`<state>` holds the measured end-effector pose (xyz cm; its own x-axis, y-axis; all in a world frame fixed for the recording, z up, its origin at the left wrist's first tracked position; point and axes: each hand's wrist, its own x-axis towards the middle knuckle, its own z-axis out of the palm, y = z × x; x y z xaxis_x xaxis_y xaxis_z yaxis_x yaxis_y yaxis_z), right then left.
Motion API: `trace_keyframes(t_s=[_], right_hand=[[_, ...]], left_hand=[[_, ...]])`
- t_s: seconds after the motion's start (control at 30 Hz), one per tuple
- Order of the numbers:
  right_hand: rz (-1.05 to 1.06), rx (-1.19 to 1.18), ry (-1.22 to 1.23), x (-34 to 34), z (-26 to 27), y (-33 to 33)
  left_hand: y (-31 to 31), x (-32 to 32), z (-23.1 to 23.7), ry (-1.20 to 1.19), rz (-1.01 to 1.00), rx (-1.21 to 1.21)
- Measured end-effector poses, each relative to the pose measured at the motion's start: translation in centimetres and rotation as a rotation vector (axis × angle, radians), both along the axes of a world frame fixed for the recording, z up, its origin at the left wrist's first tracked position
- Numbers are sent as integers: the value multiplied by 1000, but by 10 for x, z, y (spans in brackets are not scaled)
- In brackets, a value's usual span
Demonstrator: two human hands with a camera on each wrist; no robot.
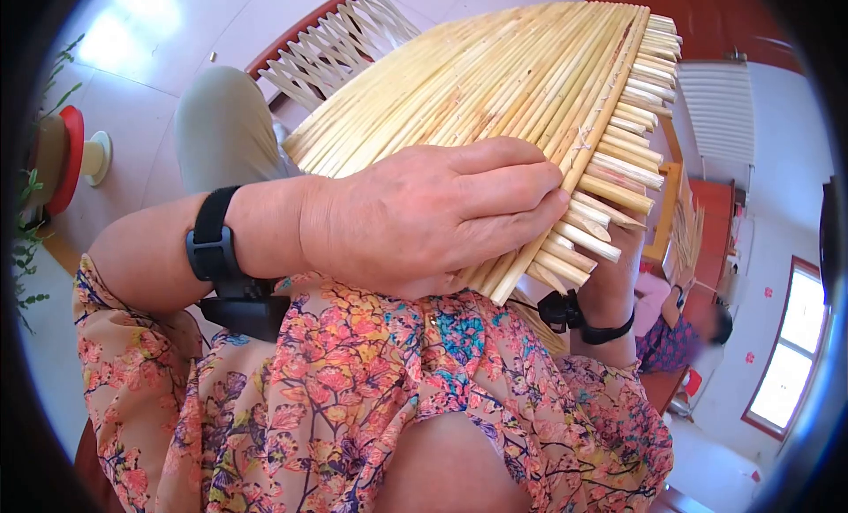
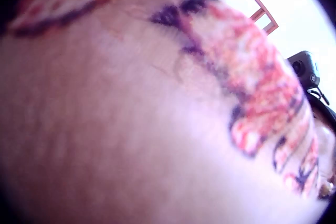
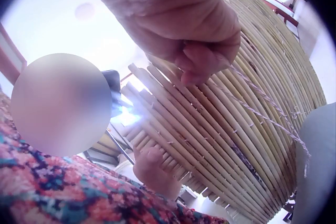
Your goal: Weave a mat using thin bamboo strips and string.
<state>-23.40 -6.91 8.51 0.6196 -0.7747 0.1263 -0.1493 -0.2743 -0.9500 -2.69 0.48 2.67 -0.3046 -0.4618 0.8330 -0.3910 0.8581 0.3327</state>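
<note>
My left hand [image 1: 433, 204] lies over a mat of pale reed stalks [image 1: 459, 80], its fingers hooked over the bound edge strip [image 1: 605, 98] and gripping it. Short stalk ends [image 1: 609, 182] stick out past that strip. Behind these ends my right hand [image 1: 621, 252] is mostly hidden in the head view. From the right wrist, the mat's other face [image 3: 210, 134] shows, with my right hand [image 3: 184, 29] curled against it. Pinkish-white twine [image 3: 262, 100] runs from its fingertips and seems to be pinched there. Part of the left hand [image 3: 155, 171] shows at the mat's lower edge.
Floral fabric [image 1: 353, 372] covers my lap under the mat. A wooden rack with crossed pale strips [image 1: 336, 45] stands beyond it. At left are a red and white round stool [image 1: 75, 159] and plants [image 1: 31, 248]. Another person [image 1: 667, 332] sits at far right.
</note>
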Motion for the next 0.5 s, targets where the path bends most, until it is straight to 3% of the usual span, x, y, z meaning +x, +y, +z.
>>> trace_keyframes(t_s=[0.2,0.33,0.4,0.43,0.5], right_hand=[[-59,130,-189,-34,-31,-2],[-130,174,-137,-51,-39,0],[-90,342,-279,-62,-51,-6],[-94,345,-283,-67,-55,-8],[-45,82,-31,-75,-62,-12]], left_hand=[[-7,-17,-11,-70,-109,53],[-13,-17,-12,-164,-229,121],[-15,-17,-11,-189,-258,143],[-16,-16,-11,-215,-282,166],[-17,-15,-14,-217,-285,165]])
